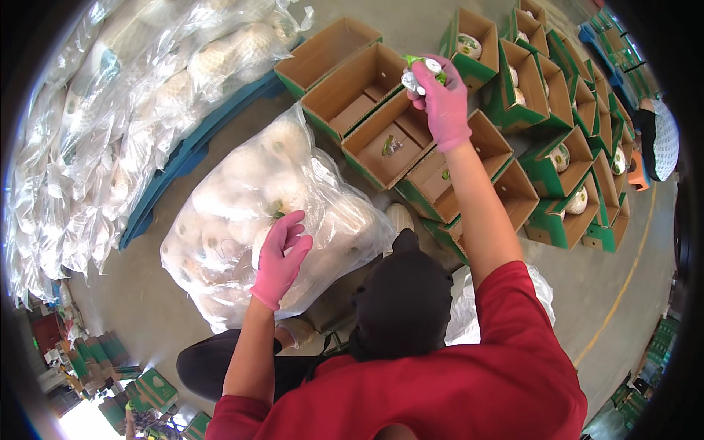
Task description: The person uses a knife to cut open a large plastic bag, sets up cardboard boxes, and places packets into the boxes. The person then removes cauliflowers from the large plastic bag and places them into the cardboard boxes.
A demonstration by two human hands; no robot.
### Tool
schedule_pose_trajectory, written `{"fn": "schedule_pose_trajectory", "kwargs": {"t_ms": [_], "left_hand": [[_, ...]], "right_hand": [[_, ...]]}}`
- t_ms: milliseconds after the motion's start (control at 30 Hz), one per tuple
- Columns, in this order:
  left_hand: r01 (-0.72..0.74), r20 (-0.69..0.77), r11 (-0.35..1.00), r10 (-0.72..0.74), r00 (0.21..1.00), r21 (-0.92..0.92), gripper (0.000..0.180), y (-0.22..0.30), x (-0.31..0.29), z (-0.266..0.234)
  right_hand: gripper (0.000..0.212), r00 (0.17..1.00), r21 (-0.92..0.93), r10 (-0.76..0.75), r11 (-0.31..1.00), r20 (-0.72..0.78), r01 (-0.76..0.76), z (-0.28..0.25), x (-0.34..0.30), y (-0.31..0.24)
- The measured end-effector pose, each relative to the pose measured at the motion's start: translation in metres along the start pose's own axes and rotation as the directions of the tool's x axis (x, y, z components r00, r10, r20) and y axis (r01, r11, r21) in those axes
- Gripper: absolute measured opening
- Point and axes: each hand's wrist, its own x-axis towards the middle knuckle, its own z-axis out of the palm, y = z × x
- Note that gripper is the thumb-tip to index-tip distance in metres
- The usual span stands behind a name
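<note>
My right hand (446, 103), in a pink glove, is raised over the row of open boxes. Its fingers are closed round a bundle of small green-and-white packets (423, 75), some of them silvery. Beneath it stands an open cardboard box (378, 158) with a small green-and-clear packet (392, 145) on its bottom. My left hand (281, 260), also pink-gloved, hovers over or rests against a big clear plastic bag (220, 235) of pale round produce; which of the two I cannot tell. Its fingers are bent but apart, with nothing seen in them.
More bagged pale produce (176, 88) is heaped on a blue pallet (183, 154) at the left. Green-sided boxes (513, 99), several holding round pale fruit (469, 45), stand at the right. White plastic (543, 293) lies beside me. Another person (664, 139) is at the far right.
</note>
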Motion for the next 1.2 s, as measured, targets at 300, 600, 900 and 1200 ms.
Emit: {"fn": "schedule_pose_trajectory", "kwargs": {"t_ms": [300,600,900,1200], "left_hand": [[-0.071,0.110,0.931,0.034,0.993,0.358,0.049,0.016,-0.025,-0.091],[-0.145,0.076,0.874,0.124,0.989,0.464,0.054,0.014,-0.015,-0.111],[-0.160,0.067,0.827,0.147,0.987,0.538,0.054,0.011,-0.019,-0.113],[-0.155,0.119,0.821,0.106,0.987,0.550,0.055,0.009,-0.020,-0.112]], "right_hand": [[0.034,0.996,-0.206,-0.039,0.978,-0.084,0.021,0.008,0.079,0.079],[0.045,0.997,-0.215,0.040,0.975,-0.066,-0.054,0.124,0.130,0.043],[0.049,0.871,-0.163,0.490,0.862,0.024,-0.480,0.055,0.096,0.100],[0.062,0.874,-0.779,-0.416,0.448,0.253,0.439,0.110,0.132,0.077]]}}
